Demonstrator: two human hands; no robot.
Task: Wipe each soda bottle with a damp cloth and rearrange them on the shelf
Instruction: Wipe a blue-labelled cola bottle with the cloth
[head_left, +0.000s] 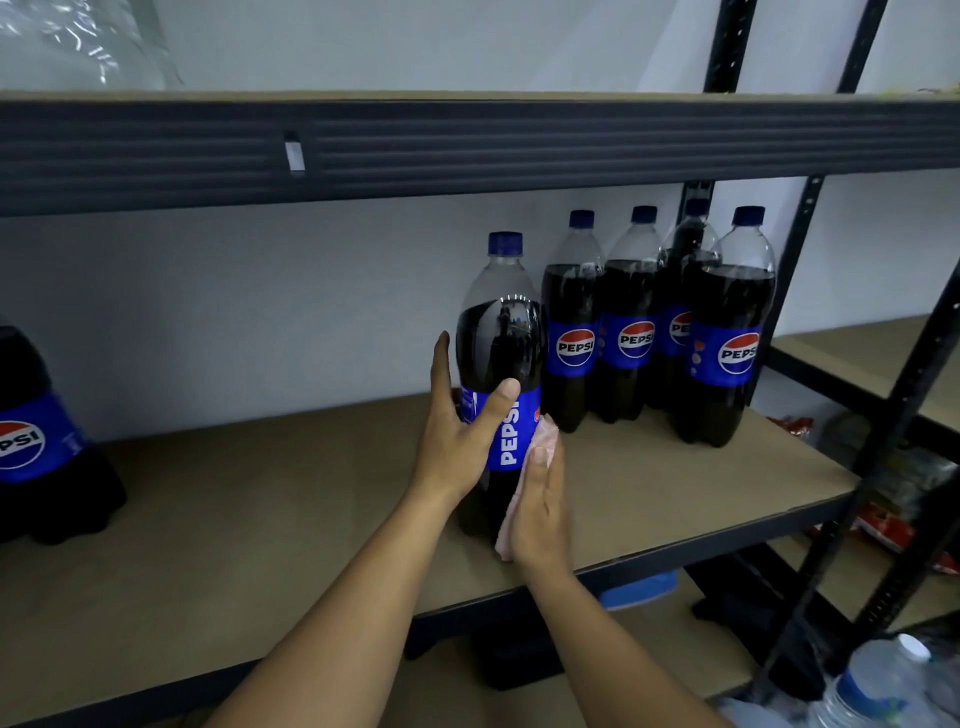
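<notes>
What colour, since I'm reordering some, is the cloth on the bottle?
Pale pink, the thin cloth under the right hand; head view.

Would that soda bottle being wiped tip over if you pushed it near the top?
Probably: the bottle is tall and narrow. It's nearly full, so likely heavy. The smooth plastic may be slippery under the cloth.

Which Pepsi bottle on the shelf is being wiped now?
The bottle standing just left of the group of four. Only it is touched: the left hand grips its label, the right hand presses a pink cloth against its side.
</notes>
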